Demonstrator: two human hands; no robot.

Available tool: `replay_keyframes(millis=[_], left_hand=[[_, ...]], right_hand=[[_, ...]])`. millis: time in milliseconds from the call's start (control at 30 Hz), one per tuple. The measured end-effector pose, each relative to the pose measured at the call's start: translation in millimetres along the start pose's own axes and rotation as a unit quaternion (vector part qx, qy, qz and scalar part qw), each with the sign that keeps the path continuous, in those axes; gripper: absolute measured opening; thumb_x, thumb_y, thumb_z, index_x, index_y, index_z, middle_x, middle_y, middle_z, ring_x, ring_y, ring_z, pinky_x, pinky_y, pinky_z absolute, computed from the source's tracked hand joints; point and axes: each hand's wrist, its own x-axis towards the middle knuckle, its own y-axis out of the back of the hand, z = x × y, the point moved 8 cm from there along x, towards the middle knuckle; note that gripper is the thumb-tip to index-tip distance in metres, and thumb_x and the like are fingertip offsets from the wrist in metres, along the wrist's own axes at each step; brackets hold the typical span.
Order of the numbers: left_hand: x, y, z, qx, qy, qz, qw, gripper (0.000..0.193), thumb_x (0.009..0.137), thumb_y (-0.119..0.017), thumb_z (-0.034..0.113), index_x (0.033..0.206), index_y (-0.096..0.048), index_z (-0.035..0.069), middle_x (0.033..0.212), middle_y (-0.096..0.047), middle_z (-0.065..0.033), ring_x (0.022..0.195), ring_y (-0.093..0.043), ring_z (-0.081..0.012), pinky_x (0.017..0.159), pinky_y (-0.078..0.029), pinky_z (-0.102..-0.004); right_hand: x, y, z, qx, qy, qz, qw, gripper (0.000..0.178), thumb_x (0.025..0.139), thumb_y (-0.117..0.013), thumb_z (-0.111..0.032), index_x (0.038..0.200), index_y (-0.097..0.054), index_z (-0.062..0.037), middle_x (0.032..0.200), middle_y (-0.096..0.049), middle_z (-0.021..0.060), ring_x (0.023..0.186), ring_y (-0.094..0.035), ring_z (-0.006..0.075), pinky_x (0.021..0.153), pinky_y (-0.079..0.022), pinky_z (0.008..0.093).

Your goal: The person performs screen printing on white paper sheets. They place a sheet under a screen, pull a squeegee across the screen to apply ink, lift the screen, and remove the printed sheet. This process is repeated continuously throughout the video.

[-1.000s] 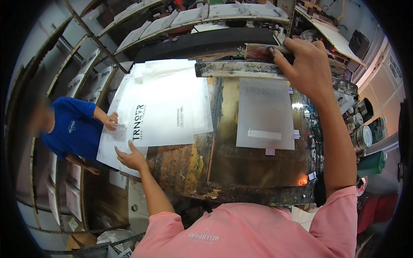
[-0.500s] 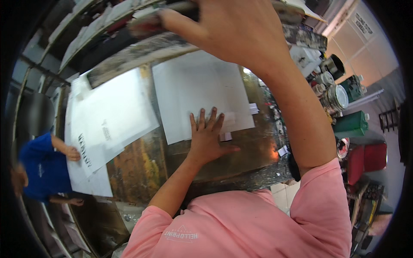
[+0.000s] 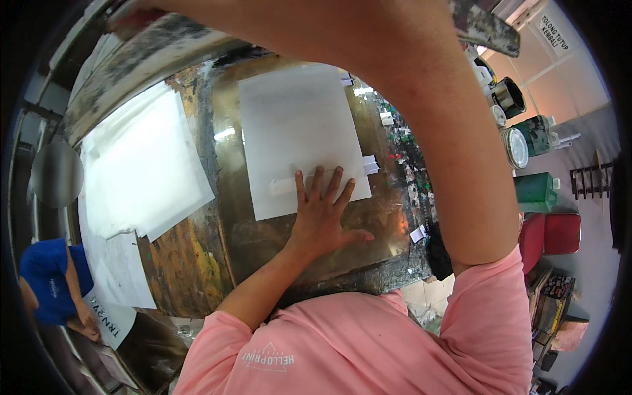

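Note:
My left hand [image 3: 322,214] lies flat with fingers spread on the lower edge of a white sheet of paper [image 3: 296,125]. The sheet rests on a shiny brownish printing board [image 3: 276,257]. Small folded paper tabs [image 3: 371,164] stick out along its right side. My right hand [image 3: 316,26] is raised at the top of the view, close to a paint-stained frame [image 3: 151,62] lifted above the table. Its fingers are cut off by the upper edge, so its grip is hidden.
A stack of white sheets [image 3: 145,164] lies on the left. Beside it a co-worker in a blue shirt [image 3: 49,280] holds a printed sheet [image 3: 112,321]. At the right stand a green jerrycan [image 3: 534,191], paint cans [image 3: 515,148] and a red chair [image 3: 559,234].
My right hand and the frame have moved up and left, uncovering more of the board. The co-worker has drawn the printed sheet off the stack. My left hand has stayed on the paper.

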Motion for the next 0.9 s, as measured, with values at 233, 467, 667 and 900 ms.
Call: replay_keyframes(millis=[233, 467, 667, 900], left_hand=[[-31.4, 142.0, -70.3, -0.235, 0.24, 0.249, 0.908, 0.111, 0.068, -0.103, 0.043, 0.159, -0.05, 0.01, 0.139, -0.064, -0.0193, 0.126, -0.064, -0.0366, 0.111, -0.05, -0.0562], [-146.5, 172.4, -152.3, -0.445, 0.291, 0.296, 0.793, 0.114, 0.065, -0.105, 0.033, 0.159, -0.05, 0.001, 0.139, -0.067, -0.0148, 0.126, -0.066, -0.0292, 0.106, -0.055, -0.0481], [-180.5, 98.6, -153.8, -0.014, 0.35, 0.199, 0.915, 0.111, 0.045, -0.099, 0.07, 0.136, -0.076, 0.011, 0.114, -0.065, -0.0098, 0.116, -0.059, -0.0307, 0.11, -0.035, -0.0523], [-184.5, 87.1, -161.3, 0.027, 0.311, 0.202, 0.928, 0.12, 0.039, -0.096, 0.075, 0.136, -0.076, 0.007, 0.109, -0.059, -0.0079, 0.11, -0.053, -0.0281, 0.107, -0.03, -0.05]], right_hand=[[-16.7, 5.7, -8.0, -0.037, -0.042, 0.073, 0.996, 0.05, 0.109, -0.051, -0.053, 0.082, -0.054, -0.0106, 0.065, -0.05, 0.0033, 0.064, -0.047, 0.0216, 0.087, -0.048, 0.0463], [-159.8, -80.0, -51.7, 0.014, 0.039, -0.085, 0.996, 0.056, 0.098, -0.071, -0.051, 0.13, -0.07, -0.005, 0.102, -0.074, 0.0161, 0.096, -0.068, 0.0373, 0.086, -0.048, 0.0483], [-253.7, -180.2, -75.1, 0.17, -0.065, -0.288, 0.94, 0.042, 0.098, -0.072, -0.05, 0.113, -0.076, -0.0107, 0.1, -0.074, 0.0144, 0.096, -0.071, 0.036, 0.085, -0.057, 0.0498], [-244.1, -214.0, -60.8, 0.114, -0.015, -0.095, 0.989, 0.05, 0.084, -0.087, -0.034, 0.124, -0.07, -0.0107, 0.115, -0.07, 0.0103, 0.101, -0.067, 0.0314, 0.085, -0.058, 0.0445]])
